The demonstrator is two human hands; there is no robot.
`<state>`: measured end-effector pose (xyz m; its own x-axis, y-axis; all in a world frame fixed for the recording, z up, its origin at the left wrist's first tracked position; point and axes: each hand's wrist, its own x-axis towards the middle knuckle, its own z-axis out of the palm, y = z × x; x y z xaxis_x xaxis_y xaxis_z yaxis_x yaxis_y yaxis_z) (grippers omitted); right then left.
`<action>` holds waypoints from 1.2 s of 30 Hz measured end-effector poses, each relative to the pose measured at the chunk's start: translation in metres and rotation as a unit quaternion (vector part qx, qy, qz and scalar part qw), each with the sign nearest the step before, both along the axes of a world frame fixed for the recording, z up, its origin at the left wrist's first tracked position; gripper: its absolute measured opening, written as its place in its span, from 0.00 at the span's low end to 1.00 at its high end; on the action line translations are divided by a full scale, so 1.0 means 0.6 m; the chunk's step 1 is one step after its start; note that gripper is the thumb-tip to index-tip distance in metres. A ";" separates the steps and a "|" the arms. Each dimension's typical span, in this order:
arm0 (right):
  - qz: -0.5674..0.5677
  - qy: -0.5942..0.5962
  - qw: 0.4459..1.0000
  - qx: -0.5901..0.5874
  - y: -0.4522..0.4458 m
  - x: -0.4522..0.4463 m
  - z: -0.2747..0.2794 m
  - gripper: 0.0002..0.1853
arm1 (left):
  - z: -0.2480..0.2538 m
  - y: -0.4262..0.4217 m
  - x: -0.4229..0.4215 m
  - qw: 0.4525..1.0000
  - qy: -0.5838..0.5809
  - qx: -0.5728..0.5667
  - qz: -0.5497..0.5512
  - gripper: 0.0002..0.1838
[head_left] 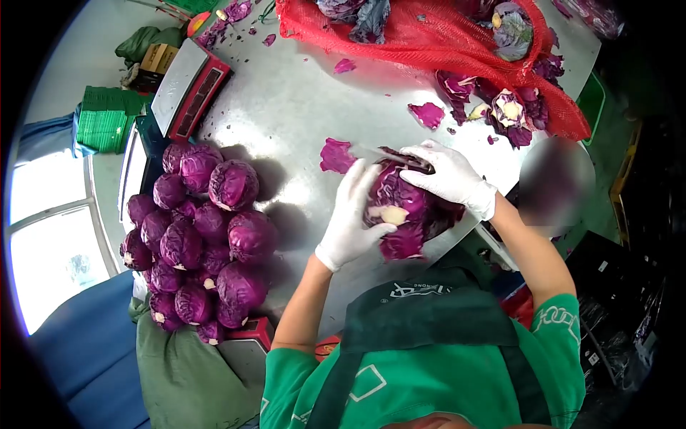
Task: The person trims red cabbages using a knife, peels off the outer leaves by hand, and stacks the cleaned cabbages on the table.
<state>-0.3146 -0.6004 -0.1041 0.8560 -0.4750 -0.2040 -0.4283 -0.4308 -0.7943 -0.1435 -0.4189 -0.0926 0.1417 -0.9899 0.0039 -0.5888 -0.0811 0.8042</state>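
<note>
Near the table's front edge, a red cabbage (400, 196) with loosened outer leaves is between my two white-gloved hands. My left hand (352, 214) grips its left side, the thumb beside the pale cut stem. My right hand (450, 175) lies over the upper right of the cabbage, fingers bent onto it. A thin blade-like shape shows by the fingers at the top of the cabbage; which hand holds it, I cannot tell. A torn purple leaf (336, 156) lies just beyond my left fingers.
A pile of red cabbages (182, 239) stands at the left, by a red-framed scale (199, 93). A red mesh bag (400, 50) with cabbages stretches across the far side. Leaf scraps and a cut stem piece (509, 109) lie at the right of the metal table (307, 93).
</note>
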 end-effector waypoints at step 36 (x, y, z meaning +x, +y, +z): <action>-0.189 -0.057 0.980 -0.037 0.014 -0.088 -0.128 0.20 | -0.017 -0.104 -0.094 0.970 -0.232 -0.009 0.070 0.55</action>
<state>-0.3676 -0.5922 -0.1806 0.6310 -0.7726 -0.0696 -0.4785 -0.3171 -0.8188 -0.2001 -0.4811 -0.1025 0.2534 -0.9603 0.1167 -0.8720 -0.1745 0.4573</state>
